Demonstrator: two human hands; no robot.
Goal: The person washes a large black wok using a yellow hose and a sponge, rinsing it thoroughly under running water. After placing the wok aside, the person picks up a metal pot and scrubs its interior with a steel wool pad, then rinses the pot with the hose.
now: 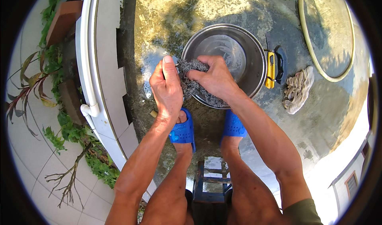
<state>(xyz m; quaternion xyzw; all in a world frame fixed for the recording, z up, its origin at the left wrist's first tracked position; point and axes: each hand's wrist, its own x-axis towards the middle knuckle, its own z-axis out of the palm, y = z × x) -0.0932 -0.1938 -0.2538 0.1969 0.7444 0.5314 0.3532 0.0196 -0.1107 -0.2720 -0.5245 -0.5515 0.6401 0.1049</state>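
Observation:
A round stainless steel pot stands tilted on the wet concrete in front of my feet, its inside facing up and a little water shining at the bottom. My left hand is closed at the pot's left rim, where a bit of metal bracket shows; the handle itself is hidden by the fingers. Pinched in my right hand is a grey steel wool scourer, pressed over the near-left rim and hanging along the pot's outer side. The pot's right handle is yellow with a metal wire bracket.
A dark glossy object lies beside the right handle, and a crumpled wet cloth farther right. A pale hose curves at upper right. Blue clogs flank a low wooden stool. White pipes run along the left ledge.

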